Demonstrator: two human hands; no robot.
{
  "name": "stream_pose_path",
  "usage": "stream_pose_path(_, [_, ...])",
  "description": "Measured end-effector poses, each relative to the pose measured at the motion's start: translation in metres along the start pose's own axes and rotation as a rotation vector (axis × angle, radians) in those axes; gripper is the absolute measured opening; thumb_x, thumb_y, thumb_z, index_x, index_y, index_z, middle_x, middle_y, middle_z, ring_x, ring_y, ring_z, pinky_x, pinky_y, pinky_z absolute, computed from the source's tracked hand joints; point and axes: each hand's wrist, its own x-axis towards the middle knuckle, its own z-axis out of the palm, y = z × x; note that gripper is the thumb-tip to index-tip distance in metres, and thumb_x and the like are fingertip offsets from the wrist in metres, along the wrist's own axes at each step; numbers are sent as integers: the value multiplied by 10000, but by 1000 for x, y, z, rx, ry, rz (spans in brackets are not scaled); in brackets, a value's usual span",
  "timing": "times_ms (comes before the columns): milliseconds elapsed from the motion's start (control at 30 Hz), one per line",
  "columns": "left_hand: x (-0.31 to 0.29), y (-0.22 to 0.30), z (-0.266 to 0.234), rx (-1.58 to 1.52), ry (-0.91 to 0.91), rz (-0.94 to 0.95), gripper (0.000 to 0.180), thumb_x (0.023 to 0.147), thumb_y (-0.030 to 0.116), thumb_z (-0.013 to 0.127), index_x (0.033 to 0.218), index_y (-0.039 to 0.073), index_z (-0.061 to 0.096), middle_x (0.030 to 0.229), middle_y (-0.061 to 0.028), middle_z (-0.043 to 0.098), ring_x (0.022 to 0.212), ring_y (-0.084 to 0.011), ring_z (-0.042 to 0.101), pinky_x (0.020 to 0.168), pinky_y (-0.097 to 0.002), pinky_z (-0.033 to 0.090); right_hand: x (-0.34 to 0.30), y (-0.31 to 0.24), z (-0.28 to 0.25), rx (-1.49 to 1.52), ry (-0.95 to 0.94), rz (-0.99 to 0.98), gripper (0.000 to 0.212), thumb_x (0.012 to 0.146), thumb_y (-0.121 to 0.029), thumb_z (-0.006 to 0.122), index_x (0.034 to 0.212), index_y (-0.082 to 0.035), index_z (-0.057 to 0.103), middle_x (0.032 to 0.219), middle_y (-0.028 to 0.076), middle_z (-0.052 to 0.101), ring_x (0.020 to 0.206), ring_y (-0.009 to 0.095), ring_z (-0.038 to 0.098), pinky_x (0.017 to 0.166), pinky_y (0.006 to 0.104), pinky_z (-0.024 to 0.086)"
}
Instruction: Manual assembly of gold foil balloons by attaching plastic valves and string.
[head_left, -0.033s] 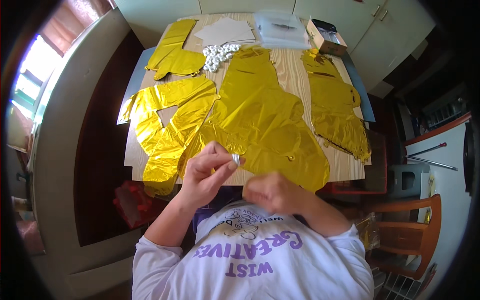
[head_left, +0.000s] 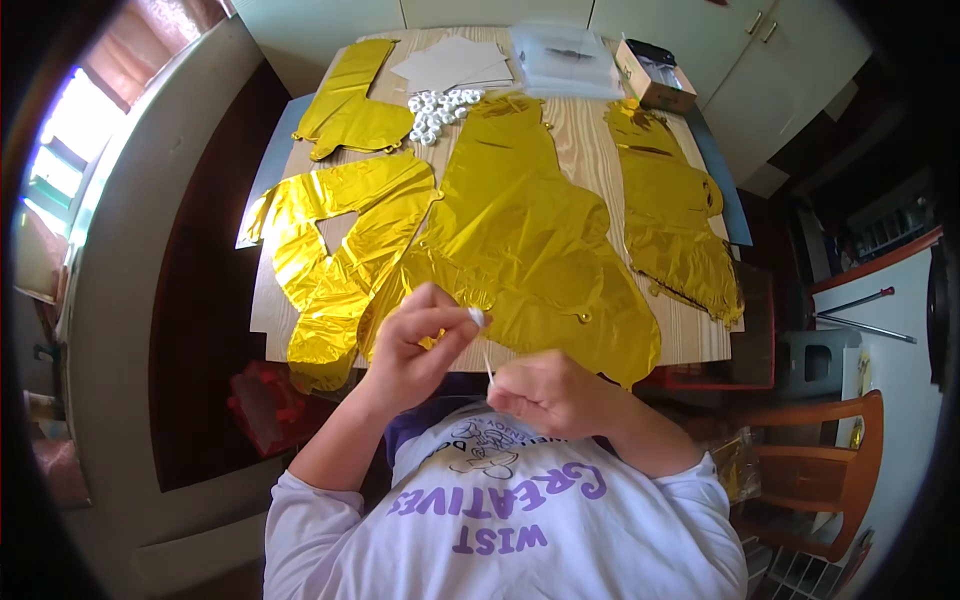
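Between the thumb and fingers of my left hand (head_left: 415, 340) is a small white coil of ribbon (head_left: 476, 317). A thin white strand (head_left: 489, 367) runs down from near it to my right hand (head_left: 550, 392), whose closed fingers grip the strand. Both hands are over the near edge of the table. Under and beyond them lies a large gold foil balloon (head_left: 520, 215), flat and uninflated. Left of it is another flat gold foil balloon (head_left: 385, 205), shiny and creased, with an opening in its middle. Farther back sits a pile of similar white coils (head_left: 432, 118).
More flat gold foil balloons lie at the far left (head_left: 345, 105) and the right (head_left: 672, 190) of the wooden table (head_left: 580, 140). At the back are white sheets (head_left: 450, 65), clear plastic packets (head_left: 563, 65) and an open box (head_left: 655, 78). A wooden chair (head_left: 810, 450) stands at right.
A white strand now shows stretched between my hands. My right hand, blurred before, has become sharper and sits slightly lower. The coil in my left hand looks turned; the balloons have stayed put.
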Motion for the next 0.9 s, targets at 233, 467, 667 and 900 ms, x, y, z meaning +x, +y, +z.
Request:
stream_pose_path(233, [-5,10,3,-430,-166,38,135,893,78,640,957,-9,721,798,-42,559,752,-119,519,661,-259,399,10,16,-6,64,161,109,175,918,-141,608,786,-33,571,671,111,561,593,249,580,544,336,439])
stream_pose_path(467, [-10,4,16,-156,-238,119,87,850,30,659,907,37,724,796,-65,603,768,-154,574,682,-290,424,16,9,-23,66,227,143,204,948,-181,578,795,-47,569,696,87,576,640,204,604,603,326,466])
stream_pose_path(667, [0,-10,3,12,-41,37,83,845,52,669,910,37,718,829,-67,604,762,-164,570,698,-296,432,9,0,-10,177,64,-11,173,946,-133,562,791,-57,577,689,54,565,625,162,563,596,279,438])
stream_pose_path(900, [2,8,-5,-57,8,-2,92,876,31,645,923,15,723,773,-47,578,717,-148,543,665,-258,416,6,7,-6,56,-64,91,184,947,-180,583,817,-50,593,694,77,594,625,165,608,569,296,458])
